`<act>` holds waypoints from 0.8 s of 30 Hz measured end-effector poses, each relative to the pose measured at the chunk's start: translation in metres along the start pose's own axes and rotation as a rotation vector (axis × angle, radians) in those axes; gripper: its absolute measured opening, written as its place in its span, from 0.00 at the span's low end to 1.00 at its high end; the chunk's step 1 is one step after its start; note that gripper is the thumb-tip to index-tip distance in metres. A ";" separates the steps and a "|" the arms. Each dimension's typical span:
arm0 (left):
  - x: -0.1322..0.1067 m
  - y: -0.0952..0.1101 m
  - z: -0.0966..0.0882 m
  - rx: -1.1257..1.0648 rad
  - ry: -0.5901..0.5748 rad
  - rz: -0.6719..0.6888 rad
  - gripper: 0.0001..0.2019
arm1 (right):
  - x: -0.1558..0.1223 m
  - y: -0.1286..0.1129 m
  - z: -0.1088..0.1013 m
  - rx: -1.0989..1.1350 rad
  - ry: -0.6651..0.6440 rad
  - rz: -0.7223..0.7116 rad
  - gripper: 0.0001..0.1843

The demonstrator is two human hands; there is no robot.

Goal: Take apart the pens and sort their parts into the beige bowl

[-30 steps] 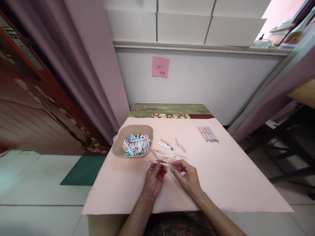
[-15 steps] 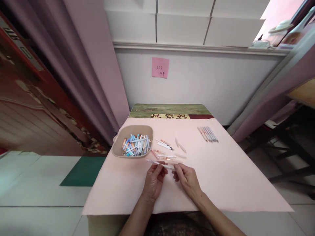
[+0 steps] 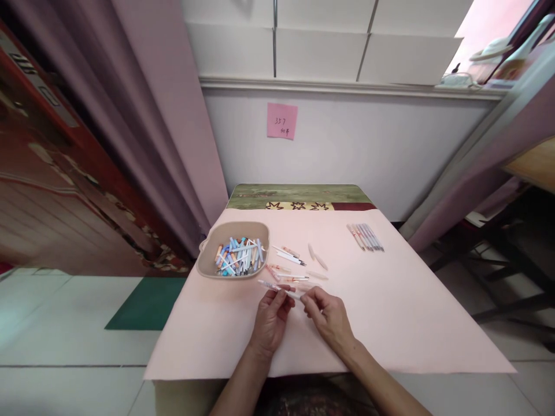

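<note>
Between my hands, low over the front half of the table, is a pale pen (image 3: 269, 285) with a printed barrel. My left hand (image 3: 273, 318) is closed round its middle, the barrel end pointing left. The fingers of my right hand (image 3: 327, 315) pinch the pen's white right end. Just beyond my hands lie loose pen parts: white refills with dark tips (image 3: 291, 257), orange-printed barrel pieces (image 3: 281, 268) and pale pink translucent pieces (image 3: 321, 261). What sits inside my right fingertips is mostly hidden.
A beige basket (image 3: 201, 267) at the left holds many blue, white and orange pen parts. Several pens (image 3: 366, 237) lie in a neat row at the back right. The pink-covered table (image 3: 411, 323) meets a wall carrying a pink note (image 3: 281, 121).
My right hand has shifted slightly left along the pen, its fingers curling more tightly at the white end. My left hand keeps its place on the pen.
</note>
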State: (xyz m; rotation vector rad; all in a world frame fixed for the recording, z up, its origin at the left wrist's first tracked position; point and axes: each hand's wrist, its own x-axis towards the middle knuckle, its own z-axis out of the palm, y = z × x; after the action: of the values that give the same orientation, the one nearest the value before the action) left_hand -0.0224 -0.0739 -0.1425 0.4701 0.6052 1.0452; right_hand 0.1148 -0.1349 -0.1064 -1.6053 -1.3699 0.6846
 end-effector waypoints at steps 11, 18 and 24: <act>0.001 0.000 0.000 0.004 -0.006 0.004 0.09 | -0.003 0.002 0.003 -0.098 0.093 -0.065 0.13; -0.001 -0.001 -0.002 0.041 -0.019 -0.015 0.09 | -0.002 0.008 0.005 0.050 -0.045 0.101 0.26; 0.000 -0.001 -0.001 0.024 -0.010 0.006 0.09 | -0.001 0.000 0.002 -0.053 0.076 -0.065 0.14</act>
State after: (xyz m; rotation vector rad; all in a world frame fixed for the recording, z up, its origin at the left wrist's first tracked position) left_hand -0.0221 -0.0740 -0.1441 0.4980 0.6082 1.0423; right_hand 0.1129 -0.1352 -0.1079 -1.6052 -1.3884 0.5478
